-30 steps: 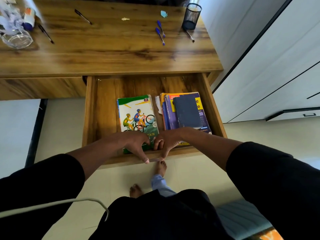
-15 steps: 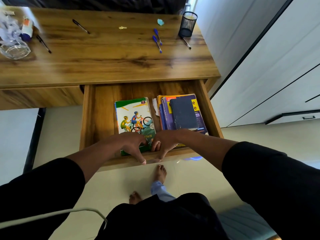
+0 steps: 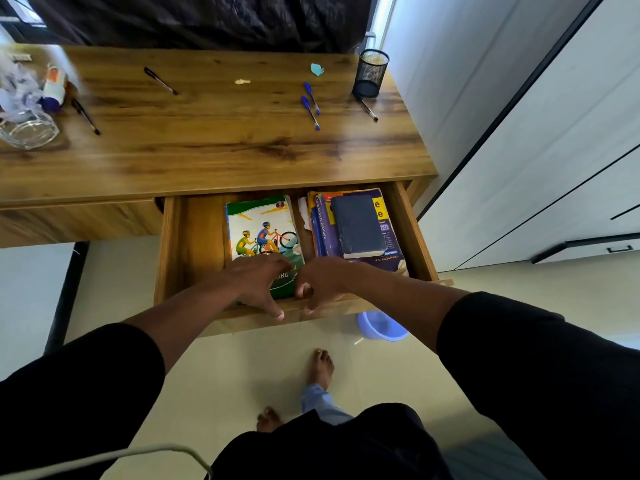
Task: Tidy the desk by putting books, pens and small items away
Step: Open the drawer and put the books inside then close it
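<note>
Pushed partway in since a second ago, the drawer (image 3: 194, 258) now shows less of its depth under the worktop (image 3: 214, 150), and both hands have travelled with its front edge. Left hand (image 3: 258, 282) curls its fingers over that front edge, lying across the lower part of the cycling book (image 3: 261, 230); right hand (image 3: 322, 280) grips the same edge just beside it, the two nearly touching.

Inside the drawer, the cycling book lies flat in the middle. To its right sits a stack: a purple and yellow book (image 3: 384, 216) at the bottom with a dark blue notebook (image 3: 358, 225) on top. Bare wood fills the drawer's left part.

Below the drawer front, a blue plastic bowl (image 3: 379, 327) stands on the floor.

Farther off on the worktop lie two blue pens (image 3: 310, 107) side by side, a dark pen (image 3: 369, 110) touching the foot of the black mesh pen holder (image 3: 370, 72), two black pens (image 3: 160, 80) to the left, two paper scraps (image 3: 317, 69), and at the far left a glass jar (image 3: 27, 131), blurred.
</note>
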Demonstrator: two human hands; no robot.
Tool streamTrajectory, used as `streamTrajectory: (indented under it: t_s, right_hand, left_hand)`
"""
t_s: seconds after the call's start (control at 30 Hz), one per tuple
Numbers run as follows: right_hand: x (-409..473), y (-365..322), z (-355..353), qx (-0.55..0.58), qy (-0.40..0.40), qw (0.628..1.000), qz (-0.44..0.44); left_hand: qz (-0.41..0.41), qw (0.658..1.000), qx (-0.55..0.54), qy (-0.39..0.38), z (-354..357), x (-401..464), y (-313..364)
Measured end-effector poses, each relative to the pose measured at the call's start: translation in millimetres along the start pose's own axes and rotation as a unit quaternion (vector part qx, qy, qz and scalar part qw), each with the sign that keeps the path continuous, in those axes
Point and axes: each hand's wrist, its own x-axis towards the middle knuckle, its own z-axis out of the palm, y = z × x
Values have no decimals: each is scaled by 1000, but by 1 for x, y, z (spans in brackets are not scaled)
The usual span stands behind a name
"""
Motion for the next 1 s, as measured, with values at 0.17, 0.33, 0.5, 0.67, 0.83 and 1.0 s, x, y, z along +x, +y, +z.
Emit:
streamTrajectory:
  t_s: [0.17,0.33,0.5,0.67,0.83,1.0]
  right_hand:
    - [7,10,-12,-62,61,996,36]
    - [11,24,-23,-95,114,988,47]
    - [19,34,-28,-195,202,959,42]
    - [27,47,-36,-198,246,947,56]
    - [40,60,-47,-181,236,951,83]
    - [56,80,-57,-149,235,954,109]
  left_hand:
    - [-10,997,42,68,-8,8,-8]
    - [-14,989,87,115,-21,17,-14]
    - [-14,974,153,167,-37,25,-21]
    - [-30,965,181,190,-42,40,-31]
    - [-59,964,182,182,-53,55,-41]
    - [-88,969,160,167,-64,71,-51]
